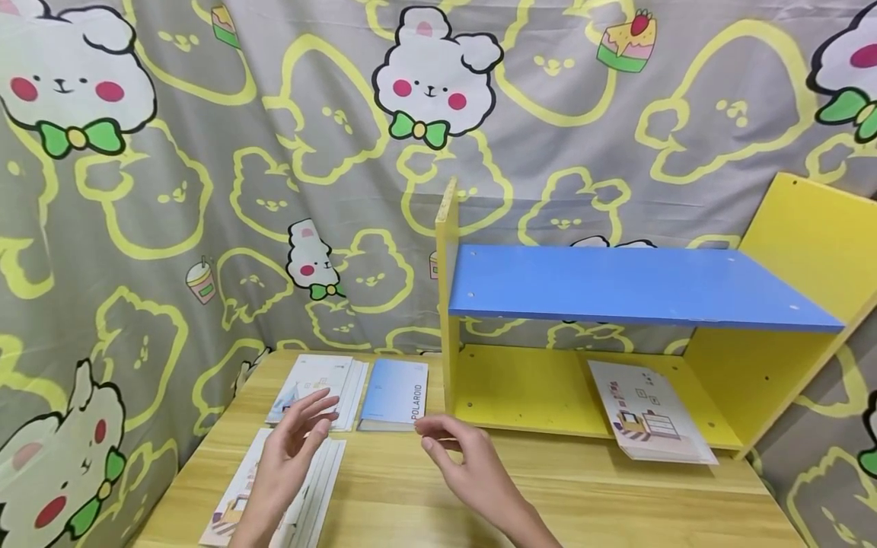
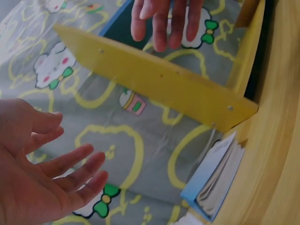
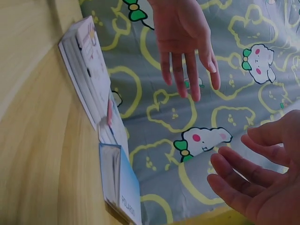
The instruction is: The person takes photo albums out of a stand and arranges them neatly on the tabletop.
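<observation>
My left hand hovers above the books on the left of the table, its fingers relaxed and holding nothing. My right hand hangs over the table in front of the shelf, fingers loosely bent around nothing. Between and beyond them lies a blue book marked POLAROID, also in the right wrist view as a blue-covered book. A white book stack lies left of it, and a nearer white book stack is partly hidden by my left forearm. Another white illustrated book lies slanted on the lower shelf, overhanging its front edge.
A yellow and blue shelf unit stands at the right, with a blue middle board, a yellow lower board and upright yellow side panels. A patterned grey curtain hangs behind the wooden table.
</observation>
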Demonstrator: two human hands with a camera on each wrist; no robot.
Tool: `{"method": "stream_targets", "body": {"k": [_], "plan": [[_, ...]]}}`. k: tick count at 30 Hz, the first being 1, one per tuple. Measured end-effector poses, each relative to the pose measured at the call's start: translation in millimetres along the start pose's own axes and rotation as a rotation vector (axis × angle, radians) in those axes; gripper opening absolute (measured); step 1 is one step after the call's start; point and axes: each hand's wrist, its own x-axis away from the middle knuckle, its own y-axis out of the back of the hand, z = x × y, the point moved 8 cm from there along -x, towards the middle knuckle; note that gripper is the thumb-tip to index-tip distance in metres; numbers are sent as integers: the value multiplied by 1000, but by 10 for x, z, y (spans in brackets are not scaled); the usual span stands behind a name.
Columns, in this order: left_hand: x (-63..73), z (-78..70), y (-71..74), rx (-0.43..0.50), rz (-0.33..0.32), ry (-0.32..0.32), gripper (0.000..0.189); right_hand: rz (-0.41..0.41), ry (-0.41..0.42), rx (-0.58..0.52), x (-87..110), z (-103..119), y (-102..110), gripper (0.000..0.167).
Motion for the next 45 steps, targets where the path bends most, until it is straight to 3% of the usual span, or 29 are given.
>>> {"method": "stream_targets", "body": {"k": [8, 19, 25, 37, 45], "plan": [[-42, -34, -273, 53, 22, -43, 37, -62, -2, 34, 65, -2, 264, 20], [-107, -80, -640, 138, 70, -47, 35, -139, -62, 98, 144, 11, 560, 27], [-137, -158, -817, 164, 102, -104, 33, -169, -43, 127, 187, 41, 695, 30], [-150, -194, -1133, 218, 145, -87, 29, -231, 14, 163, 338, 85, 927, 25], [-137, -236, -1355, 206, 152, -123, 29, -282, 59, 254, 442, 87, 1095, 27]]}}
